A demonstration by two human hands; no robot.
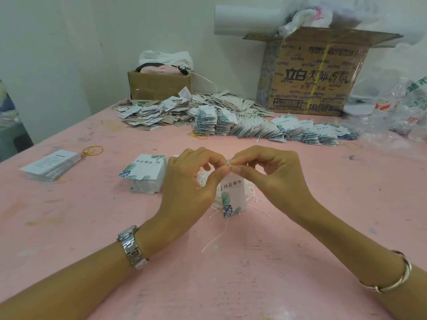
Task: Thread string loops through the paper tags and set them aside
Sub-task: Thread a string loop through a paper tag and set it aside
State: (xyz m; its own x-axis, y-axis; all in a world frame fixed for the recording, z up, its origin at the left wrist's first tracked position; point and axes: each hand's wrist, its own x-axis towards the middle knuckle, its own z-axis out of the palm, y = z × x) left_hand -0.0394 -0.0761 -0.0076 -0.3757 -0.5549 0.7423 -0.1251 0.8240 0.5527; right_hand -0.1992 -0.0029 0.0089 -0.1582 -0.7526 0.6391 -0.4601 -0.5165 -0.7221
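A white paper tag (pixel 231 195) with green leaf print hangs upright above the pink table (pixel 92 215), pinched at its top edge by both hands. My left hand (pixel 187 183) grips the tag's top from the left. My right hand (pixel 270 174) pinches a white string (pixel 217 239) at the tag's hole; the string's free end trails down toward me. A tangle of loose white strings (pixel 250 192) lies behind the tag. A stack of unthreaded tags (pixel 147 174) sits left of my left hand. Threaded tags (pixel 265 128) lie in overlapping rows farther back.
Another tag stack (pixel 52 165) lies face down at the far left, beside a yellow rubber band (pixel 93 150). A heap of mixed tags (pixel 157 114) fronts a small cardboard box (pixel 159 85). A large printed carton (pixel 314 72) and plastic bags (pixel 397 107) fill the back right.
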